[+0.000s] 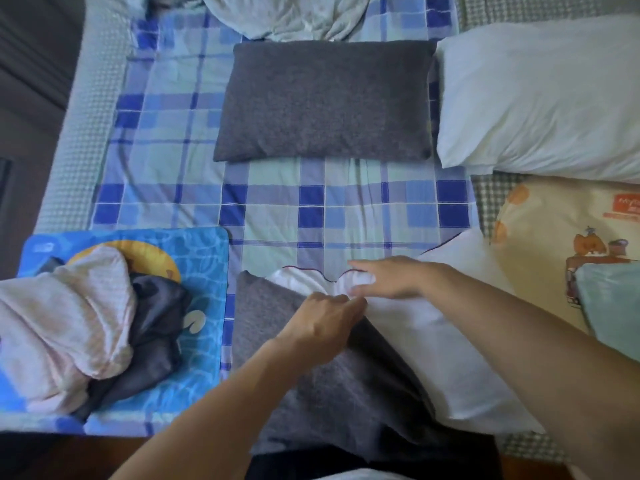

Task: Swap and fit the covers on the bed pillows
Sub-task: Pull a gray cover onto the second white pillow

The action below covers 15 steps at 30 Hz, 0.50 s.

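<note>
A white pillow (446, 344) lies at the near edge of the bed, partly inside a grey cover (332, 393) that spreads toward me. My left hand (325, 320) pinches the cover's edge where it meets the white fabric. Beside it, my right hand (388, 277) rests on the pillow's far end, its fingers curled over a fold of the white fabric. A second pillow in a dark grey cover (325, 102) lies flat at the middle of the bed. A bare white pillow (543, 105) sits to its right.
The bed carries a blue checked sheet (166, 168). At the left, a blue cartoon cushion (201, 258) bears pink and dark clothes (79, 327). A cream cartoon pillow (561, 237) lies at the right, crumpled grey bedding (294, 15) at the far end.
</note>
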### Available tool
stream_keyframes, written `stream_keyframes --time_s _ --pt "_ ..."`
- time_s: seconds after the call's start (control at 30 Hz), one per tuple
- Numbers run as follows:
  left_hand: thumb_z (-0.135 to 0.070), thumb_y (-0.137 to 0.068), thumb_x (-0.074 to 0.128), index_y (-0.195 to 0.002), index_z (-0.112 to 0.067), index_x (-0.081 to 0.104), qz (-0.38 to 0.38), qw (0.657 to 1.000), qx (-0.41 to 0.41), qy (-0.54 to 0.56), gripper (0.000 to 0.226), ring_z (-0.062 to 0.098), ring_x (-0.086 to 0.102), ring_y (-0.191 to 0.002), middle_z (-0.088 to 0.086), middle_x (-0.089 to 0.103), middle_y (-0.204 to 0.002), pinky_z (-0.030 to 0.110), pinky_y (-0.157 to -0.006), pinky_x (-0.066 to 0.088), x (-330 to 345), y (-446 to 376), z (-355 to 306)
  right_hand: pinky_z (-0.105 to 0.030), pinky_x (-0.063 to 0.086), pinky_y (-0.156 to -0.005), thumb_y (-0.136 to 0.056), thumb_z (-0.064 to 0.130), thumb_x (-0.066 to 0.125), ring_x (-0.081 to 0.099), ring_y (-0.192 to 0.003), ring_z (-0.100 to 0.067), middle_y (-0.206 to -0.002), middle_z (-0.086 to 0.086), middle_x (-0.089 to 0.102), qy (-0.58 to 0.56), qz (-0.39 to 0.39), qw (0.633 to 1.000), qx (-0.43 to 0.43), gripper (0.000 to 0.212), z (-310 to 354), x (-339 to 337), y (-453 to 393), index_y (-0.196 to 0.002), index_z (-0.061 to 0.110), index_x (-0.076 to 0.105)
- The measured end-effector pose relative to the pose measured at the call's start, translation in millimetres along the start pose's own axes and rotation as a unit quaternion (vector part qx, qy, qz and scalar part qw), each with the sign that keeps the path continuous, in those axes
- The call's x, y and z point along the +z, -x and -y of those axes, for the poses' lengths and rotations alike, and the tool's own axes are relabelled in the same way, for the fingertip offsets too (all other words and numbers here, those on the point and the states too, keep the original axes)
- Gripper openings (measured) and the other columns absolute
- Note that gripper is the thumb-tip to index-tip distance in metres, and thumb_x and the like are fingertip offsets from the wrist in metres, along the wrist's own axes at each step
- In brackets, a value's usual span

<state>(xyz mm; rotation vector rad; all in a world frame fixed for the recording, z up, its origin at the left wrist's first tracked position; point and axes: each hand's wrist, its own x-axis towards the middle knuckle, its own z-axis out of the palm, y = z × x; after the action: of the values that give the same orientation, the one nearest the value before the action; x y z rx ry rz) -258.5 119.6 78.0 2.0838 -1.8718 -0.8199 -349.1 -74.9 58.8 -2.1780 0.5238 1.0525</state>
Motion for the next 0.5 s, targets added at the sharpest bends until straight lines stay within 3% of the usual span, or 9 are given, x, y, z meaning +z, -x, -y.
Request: stream_keyframes --time_s 0.1,0.2,0.3,0.4,0.43,0.5 --pt "-0.031 -0.095 0.053 -0.097 -0.031 0.048 0.017 0.996 0.081 -0.016 0.006 0.027 0.054 -0.058 0.001 0.063 -0.072 0.036 -0.057 0.042 -26.8 31.2 -1.4 -0.042 0.048 -0.097 -0.085 0.073 0.049 0.059 -0.117 -0.029 -0.136 0.001 0.061 0.014 0.006 0.994 -0.110 0.059 33.8 16.7 48.6 -0.139 0.066 0.026" --pt "-0.050 -0.096 0.049 -0.070 -0.025 0.042 0.033 0.992 0.048 -0.108 0.036 0.021 0.054 -0.060 -0.002 0.056 -0.061 0.037 -0.074 0.045 -63.9 71.9 15.8 -0.044 0.049 -0.093 -0.081 0.072 0.049 0.060 -0.104 -0.025 -0.115 -0.002 0.066 0.042 0.018 0.986 -0.161 0.060 53.2 46.4 108.7 -0.137 0.067 0.028" --pt "-0.059 -0.093 0.041 -0.069 -0.022 0.047 0.087 0.984 -0.019 -0.152 0.045 0.012 0.049 -0.067 -0.006 0.054 -0.065 0.034 -0.093 0.037 -92.5 101.0 28.0 -0.029 0.036 -0.097 -0.086 0.066 0.055 0.046 -0.108 -0.011 -0.120 0.013 0.050 -0.018 -0.028 0.987 -0.160 0.046 53.4 66.1 139.8 -0.130 0.051 0.055" --pt "-0.045 -0.095 0.045 -0.079 -0.028 0.057 0.103 0.990 0.043 -0.081 0.027 0.006 0.049 -0.080 -0.013 0.060 -0.081 0.032 -0.093 0.034 -98.5 102.7 -1.0 -0.028 0.027 -0.112 -0.092 0.050 0.059 0.026 -0.134 -0.006 -0.155 0.024 0.019 -0.098 -0.086 0.975 -0.180 0.028 57.5 74.5 136.0 -0.118 0.043 0.067" --pt "-0.044 -0.098 0.046 -0.082 -0.028 0.061 0.071 0.994 0.067 -0.046 0.027 0.006 0.051 -0.083 -0.014 0.062 -0.085 0.031 -0.092 0.035 -96.9 100.0 -16.1 -0.030 0.030 -0.113 -0.094 0.041 0.058 0.030 -0.135 -0.008 -0.158 0.023 0.020 -0.101 -0.094 0.973 -0.186 0.028 65.3 80.3 132.9 -0.122 0.040 0.064" --pt "-0.040 -0.101 0.051 -0.086 -0.025 0.066 -0.019 0.995 0.099 0.025 0.026 0.010 0.053 -0.085 -0.014 0.061 -0.085 0.030 -0.092 0.035 -94.9 93.2 -44.5 -0.036 0.044 -0.106 -0.092 0.027 0.059 0.051 -0.124 -0.016 -0.144 0.011 0.048 -0.096 -0.091 0.975 -0.179 0.041 76.7 106.1 121.5 -0.132 0.033 0.056"
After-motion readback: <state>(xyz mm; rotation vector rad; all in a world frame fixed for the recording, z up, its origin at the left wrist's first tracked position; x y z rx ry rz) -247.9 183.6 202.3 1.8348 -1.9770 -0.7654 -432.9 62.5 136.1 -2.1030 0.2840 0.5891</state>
